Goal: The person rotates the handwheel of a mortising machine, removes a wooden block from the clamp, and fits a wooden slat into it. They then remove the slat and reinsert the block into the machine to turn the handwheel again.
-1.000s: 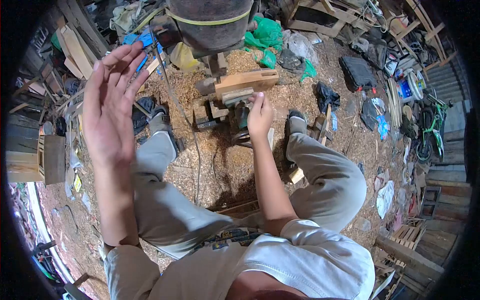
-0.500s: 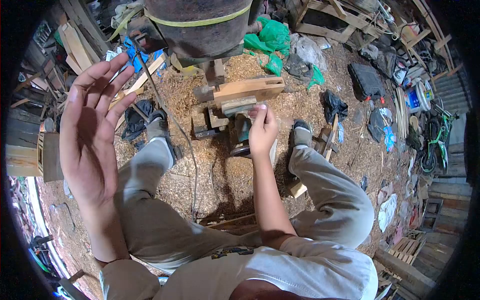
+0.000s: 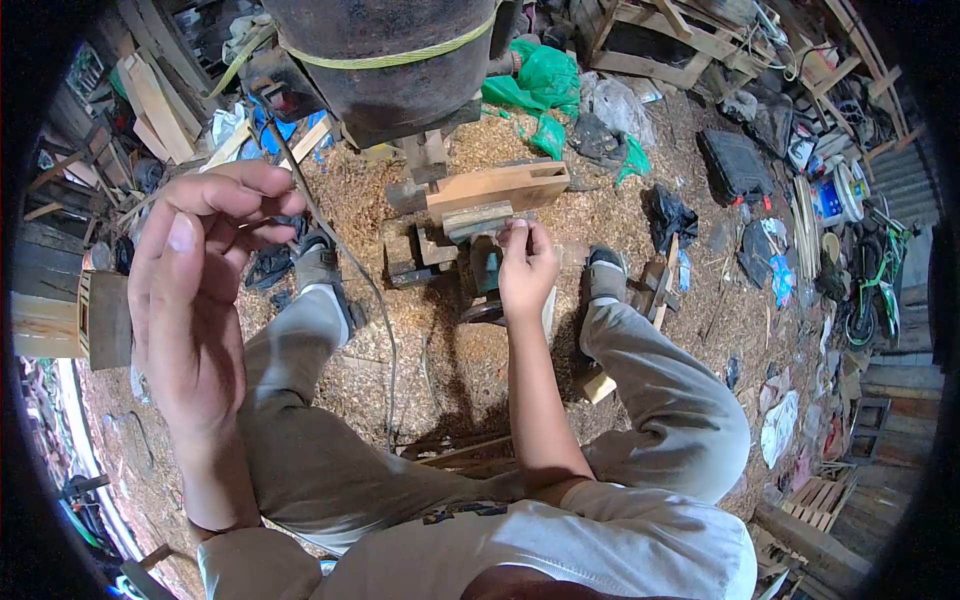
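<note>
Left hand: your left hand (image 3: 195, 300) is raised near your face, fingers curling in, holding nothing.
Cable: a dark cable (image 3: 385, 320) trails over the sawdust floor (image 3: 440, 350) past your knee; I'd keep it off the work.
Wood block: the wood block (image 3: 497, 187) lies across the teal power tool (image 3: 487, 272), between your feet.
Right hand: your right hand (image 3: 525, 265) pinches the block's near edge, grip closed on it. Bring the free hand down to steady the far end.
</note>
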Tool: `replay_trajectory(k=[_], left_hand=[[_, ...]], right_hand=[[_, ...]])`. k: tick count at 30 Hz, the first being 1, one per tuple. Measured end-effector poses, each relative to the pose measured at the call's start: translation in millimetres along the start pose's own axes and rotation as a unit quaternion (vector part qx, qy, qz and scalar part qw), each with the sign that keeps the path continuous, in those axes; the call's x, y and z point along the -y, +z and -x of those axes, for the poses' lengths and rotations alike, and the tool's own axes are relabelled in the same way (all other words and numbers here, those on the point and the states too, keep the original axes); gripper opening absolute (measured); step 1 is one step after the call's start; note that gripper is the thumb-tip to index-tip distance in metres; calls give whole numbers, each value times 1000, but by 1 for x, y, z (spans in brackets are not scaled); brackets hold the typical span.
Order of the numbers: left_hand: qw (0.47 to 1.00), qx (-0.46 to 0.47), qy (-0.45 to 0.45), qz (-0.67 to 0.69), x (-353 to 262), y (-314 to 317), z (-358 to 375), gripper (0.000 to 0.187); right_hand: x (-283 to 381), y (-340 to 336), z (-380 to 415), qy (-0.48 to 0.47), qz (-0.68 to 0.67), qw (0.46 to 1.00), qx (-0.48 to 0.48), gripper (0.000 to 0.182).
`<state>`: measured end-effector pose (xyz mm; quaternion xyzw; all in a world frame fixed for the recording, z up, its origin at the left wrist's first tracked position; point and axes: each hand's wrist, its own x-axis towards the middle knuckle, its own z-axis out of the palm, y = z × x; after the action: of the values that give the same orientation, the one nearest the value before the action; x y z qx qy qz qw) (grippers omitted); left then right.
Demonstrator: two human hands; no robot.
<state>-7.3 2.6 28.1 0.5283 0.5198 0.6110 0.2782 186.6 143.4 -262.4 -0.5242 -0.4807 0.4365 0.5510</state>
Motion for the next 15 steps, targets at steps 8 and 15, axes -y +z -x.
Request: replay_trajectory(k=[8, 15], left_hand=[[1000, -4, 8, 0, 0, -3, 3, 43], [1000, -11, 9, -13, -3, -5, 2, 41]], right_hand=[[9, -2, 1, 4, 15, 1000, 1, 26], [6, -2, 0, 11, 22, 1000, 6, 26]])
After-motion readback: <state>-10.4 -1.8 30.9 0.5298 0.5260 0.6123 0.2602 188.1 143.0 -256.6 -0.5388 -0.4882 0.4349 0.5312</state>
